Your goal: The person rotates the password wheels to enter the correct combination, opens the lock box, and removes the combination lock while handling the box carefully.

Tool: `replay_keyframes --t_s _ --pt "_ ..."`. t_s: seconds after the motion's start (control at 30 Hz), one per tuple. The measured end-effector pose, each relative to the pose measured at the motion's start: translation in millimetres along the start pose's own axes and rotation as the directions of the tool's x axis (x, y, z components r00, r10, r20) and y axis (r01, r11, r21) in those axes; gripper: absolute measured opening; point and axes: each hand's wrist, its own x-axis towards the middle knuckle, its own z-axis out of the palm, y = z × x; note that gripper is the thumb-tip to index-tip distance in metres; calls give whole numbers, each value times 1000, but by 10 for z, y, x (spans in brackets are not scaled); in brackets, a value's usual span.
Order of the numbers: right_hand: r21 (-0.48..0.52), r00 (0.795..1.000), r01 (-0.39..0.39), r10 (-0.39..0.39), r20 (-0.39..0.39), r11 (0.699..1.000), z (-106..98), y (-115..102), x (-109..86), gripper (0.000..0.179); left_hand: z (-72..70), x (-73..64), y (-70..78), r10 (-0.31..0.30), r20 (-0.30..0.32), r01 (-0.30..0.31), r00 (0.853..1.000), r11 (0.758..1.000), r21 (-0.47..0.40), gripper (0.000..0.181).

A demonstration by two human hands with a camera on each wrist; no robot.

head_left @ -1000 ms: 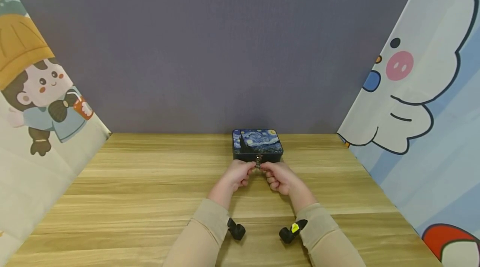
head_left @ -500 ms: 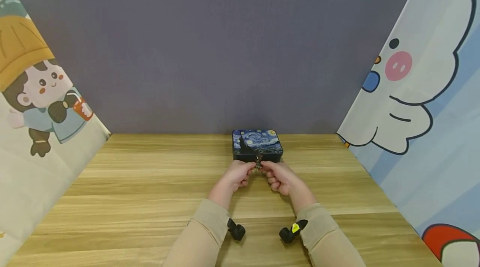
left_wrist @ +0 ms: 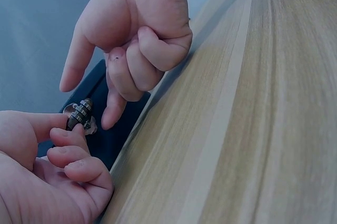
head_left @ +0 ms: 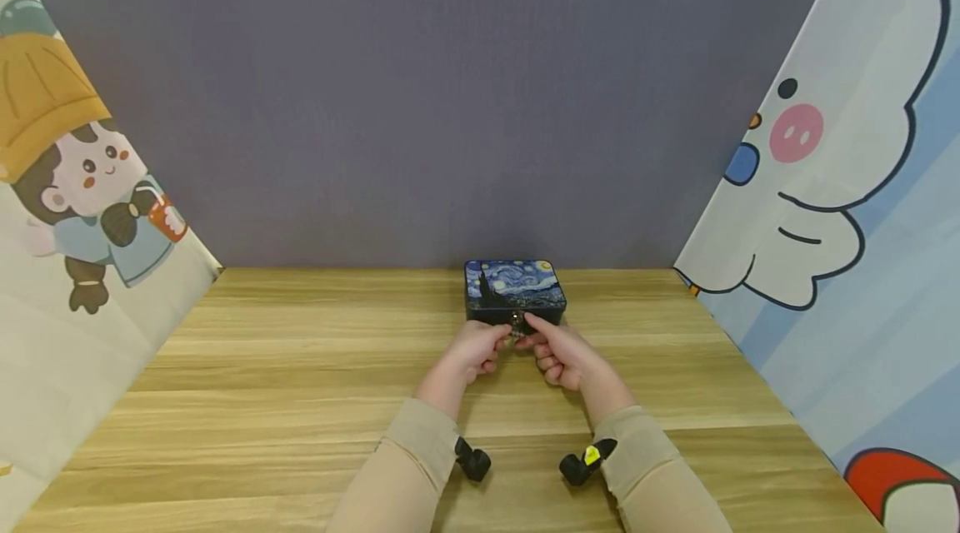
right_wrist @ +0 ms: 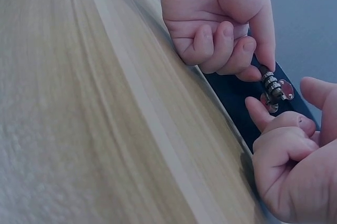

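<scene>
A dark blue box [head_left: 516, 283] with a starry night painting on its lid stands at the far middle of the table, its lid down. From the metal clasp on its front hangs a small combination padlock with numbered dials [left_wrist: 80, 113]. My left hand [head_left: 474, 345] pinches one end of that padlock between thumb and index finger, its other fingers curled. Beside the other end, my right hand [head_left: 562, 353] has its thumb and index finger spread apart, with a gap to the dials in the right wrist view. Its remaining fingers are folded in, holding nothing.
The wood-grain table [head_left: 300, 366] spreads in front of the box and to both sides. A grey panel [head_left: 450, 100] rises right behind the box. Printed cartoon cloths flank the table at left and right. A small black device sits at each sleeve cuff.
My right thumb and index finger, earlier together at the padlock, have parted and come off it. My left hand keeps its pinch. The box has stayed in place.
</scene>
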Motion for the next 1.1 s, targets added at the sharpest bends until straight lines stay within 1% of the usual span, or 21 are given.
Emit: replay_keyframes --t_s 0.13,0.23,0.6,0.83,1.1 --pt "-16 1000 -2 2 2 1000 0 1 -6 67 -1 0 0 -4 0 4 1000 1000 0 27" --pt "-19 1000 -3 3 -2 1000 2 -2 -9 67 -3 6 0 -7 1 7 1000 1000 -1 27" --pt "11 1000 13 -13 13 1000 10 7 0 37 -8 18 -12 -10 5 10 1000 1000 -10 27" --pt "12 1000 25 -25 3 1000 10 18 19 33 -3 21 -18 -5 1 5 1000 1000 -8 27" --pt "-4 999 41 -41 -1 999 11 22 26 30 0 19 -8 -18 -3 18 1000 1000 -1 28"
